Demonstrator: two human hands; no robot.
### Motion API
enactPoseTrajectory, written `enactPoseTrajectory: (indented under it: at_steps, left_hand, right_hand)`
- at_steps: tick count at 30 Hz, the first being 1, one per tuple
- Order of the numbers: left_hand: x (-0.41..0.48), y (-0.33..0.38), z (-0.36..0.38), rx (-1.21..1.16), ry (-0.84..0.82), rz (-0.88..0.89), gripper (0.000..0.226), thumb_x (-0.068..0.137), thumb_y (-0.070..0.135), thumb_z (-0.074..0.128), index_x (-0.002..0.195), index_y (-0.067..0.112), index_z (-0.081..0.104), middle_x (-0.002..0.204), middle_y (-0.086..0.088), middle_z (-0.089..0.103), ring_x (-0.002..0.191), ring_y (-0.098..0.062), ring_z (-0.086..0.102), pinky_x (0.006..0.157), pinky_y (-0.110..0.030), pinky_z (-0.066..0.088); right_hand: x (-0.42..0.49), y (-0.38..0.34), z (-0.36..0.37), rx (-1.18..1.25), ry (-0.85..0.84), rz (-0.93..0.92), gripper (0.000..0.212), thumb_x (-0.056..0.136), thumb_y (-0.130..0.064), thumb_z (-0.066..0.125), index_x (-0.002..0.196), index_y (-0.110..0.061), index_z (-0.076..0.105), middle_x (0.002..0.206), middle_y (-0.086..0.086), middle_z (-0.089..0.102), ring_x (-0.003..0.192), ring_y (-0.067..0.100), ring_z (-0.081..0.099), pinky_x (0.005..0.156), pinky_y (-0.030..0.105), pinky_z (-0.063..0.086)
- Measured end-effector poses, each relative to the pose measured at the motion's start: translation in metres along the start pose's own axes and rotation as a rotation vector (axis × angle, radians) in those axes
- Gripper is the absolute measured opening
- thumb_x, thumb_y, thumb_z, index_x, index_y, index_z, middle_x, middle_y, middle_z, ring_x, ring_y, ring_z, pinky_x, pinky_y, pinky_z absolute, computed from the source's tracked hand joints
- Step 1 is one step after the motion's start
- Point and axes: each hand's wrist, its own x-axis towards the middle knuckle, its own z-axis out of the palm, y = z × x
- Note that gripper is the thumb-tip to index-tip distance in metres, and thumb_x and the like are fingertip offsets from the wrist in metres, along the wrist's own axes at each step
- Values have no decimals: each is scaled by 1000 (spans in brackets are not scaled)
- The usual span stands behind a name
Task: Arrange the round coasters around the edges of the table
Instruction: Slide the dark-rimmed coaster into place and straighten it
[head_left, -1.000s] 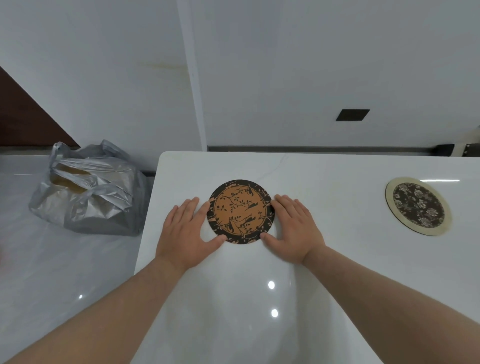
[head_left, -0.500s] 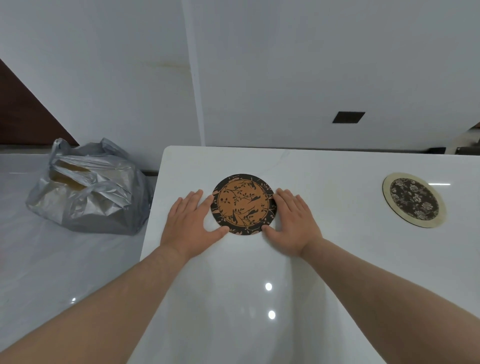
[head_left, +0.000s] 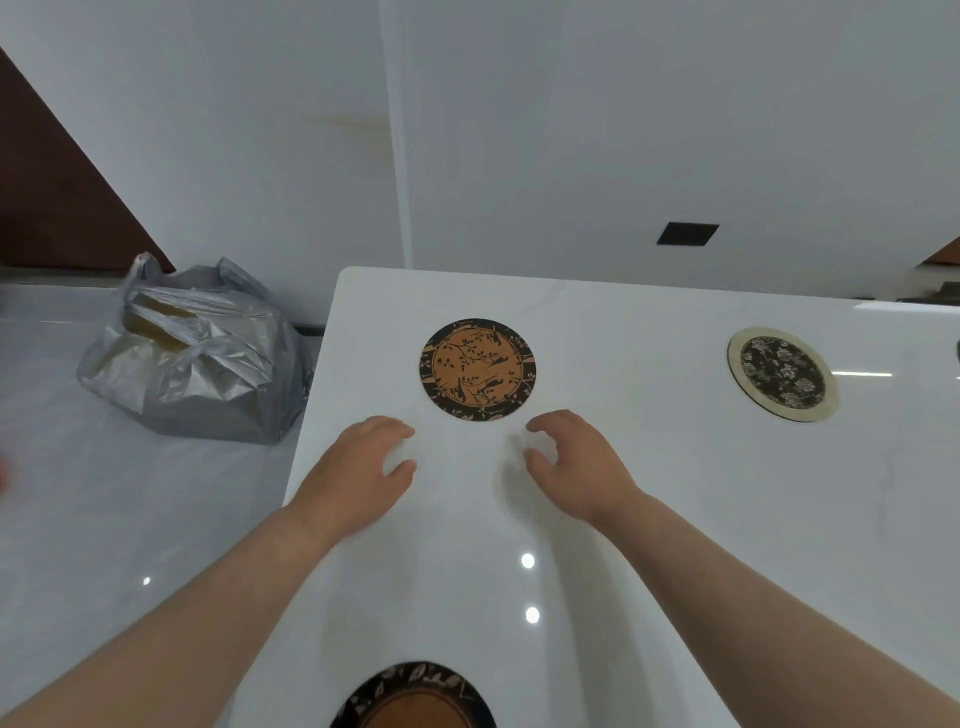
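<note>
A round orange and black coaster (head_left: 478, 371) lies flat near the far left corner of the glossy white table (head_left: 623, 519). My left hand (head_left: 358, 467) and my right hand (head_left: 576, 462) hover just on my side of it, fingers curled and apart, touching nothing. A cream-rimmed coaster with a dark flower pattern (head_left: 783, 373) lies near the far edge to the right. A third dark coaster with an orange middle (head_left: 415, 699) shows partly at the bottom edge of the view, close to me.
A grey plastic bag (head_left: 192, 358) sits on the pale floor left of the table. White walls stand behind the table's far edge. A dark rectangular plate (head_left: 687, 234) is set in the wall at the right.
Both hands have let go of the orange coaster and pulled back toward me. The view has tilted down, bringing a third coaster into sight at the bottom.
</note>
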Motion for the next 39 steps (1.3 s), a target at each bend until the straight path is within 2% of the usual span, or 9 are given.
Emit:
enactPoseTrajectory:
  at_steps: [5,10,14,18,25,30,34,39]
  left_hand:
    - [-39,11,-15,91,-126,10,39,91,31,58,128,22,55,129,11,52,124,-12,45,97,-20,33]
    - [-84,30,-28,-2,-123,-64,38,91,30,58,128,24,55,131,11,51,120,-8,46,99,-23,37]
    - [-127,48,-34,-70,-111,-123,37,92,29,59,128,24,55,130,12,50,116,-7,48,96,-21,37]
    - [-168,59,-40,-106,-92,-173,36,91,30,59,127,26,54,131,12,51,115,-7,49,95,-21,35]
    - [-229,75,-45,-108,-78,-230,37,92,28,58,129,23,54,136,6,51,122,-10,47,102,-25,37]
    - [-270,85,-39,-93,-61,-268,39,92,29,57,130,21,53,137,3,52,125,-12,46,104,-26,36]
    - [-296,89,-28,-84,-92,-291,40,92,30,56,131,22,52,136,5,52,124,-11,47,101,-24,36]
    - [-306,75,-16,-106,-126,-351,40,90,33,57,129,25,53,135,5,53,116,-9,48,97,-25,39]
  right_hand:
    - [-36,-10,-27,-68,-160,46,42,94,-29,52,135,-21,51,138,-3,53,123,16,51,103,30,41]
    - [-80,-23,-46,11,-146,56,40,93,-27,54,133,-22,54,137,-5,55,122,13,52,104,31,42]
    - [-118,-32,-54,105,-124,85,35,92,-25,55,127,-22,59,126,-8,60,107,9,58,95,26,46]
    - [-154,-44,-61,191,-117,94,30,92,-22,56,120,-20,63,110,-9,64,98,7,60,85,19,44]
    - [-203,-61,-66,220,-136,81,30,91,-24,54,119,-22,64,105,-13,62,92,-1,58,73,10,40]
    - [-239,-68,-59,369,-159,109,27,91,-23,57,116,-19,64,105,-9,65,84,2,59,64,13,40]
    - [-261,-66,-45,389,-199,129,27,90,-23,59,116,-18,65,105,-8,65,93,3,60,73,16,43]
    - [-268,-66,-25,456,-256,204,25,88,-20,60,112,-18,66,97,-6,66,82,8,61,75,22,46]
